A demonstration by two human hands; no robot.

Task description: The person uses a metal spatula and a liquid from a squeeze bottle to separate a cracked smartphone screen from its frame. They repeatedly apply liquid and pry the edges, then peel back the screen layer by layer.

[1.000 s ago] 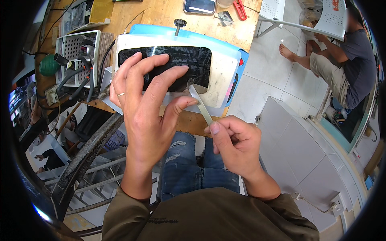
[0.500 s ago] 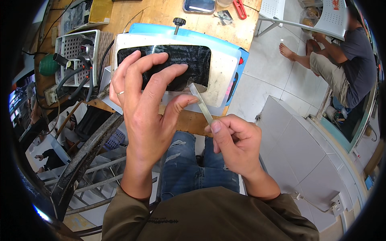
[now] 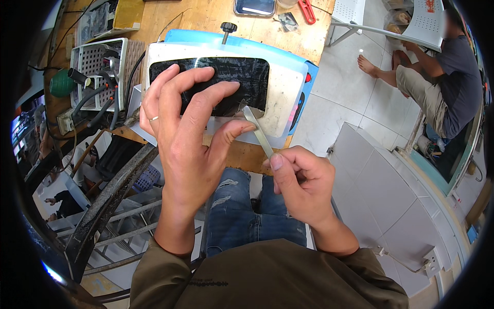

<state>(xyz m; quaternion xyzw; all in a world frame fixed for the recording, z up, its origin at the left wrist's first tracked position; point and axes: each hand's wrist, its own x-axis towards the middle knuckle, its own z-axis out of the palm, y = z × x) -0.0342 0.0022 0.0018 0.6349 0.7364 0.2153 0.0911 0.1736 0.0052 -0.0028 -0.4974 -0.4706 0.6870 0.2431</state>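
Note:
A black phone-like glass panel (image 3: 231, 77) with a smeared, streaky face lies on a white pad (image 3: 285, 82) on top of a blue-framed machine (image 3: 180, 36). Spread across the panel's left part is my left hand (image 3: 188, 110), open, fingertips on its surface. Its thumb touches a flat, narrow pale strip-like tool (image 3: 261, 136). My right hand (image 3: 301, 180) pinches the lower end of that tool between thumb and fingers. The tool's upper tip meets the panel's lower right corner, where a crumpled bit of clear film (image 3: 243, 105) shows.
A black knob (image 3: 229, 28) rises behind the machine. Farther back lie a phone (image 3: 254, 7) and red-handled pliers (image 3: 307, 11). A white basket (image 3: 100, 72) of tools stands left on the wooden table (image 3: 206, 15). Another person (image 3: 437, 77) sits at the right.
The black panel has shifted very slightly left, and the tool's tip has moved a touch to the right. Both hands keep nearly the same pose.

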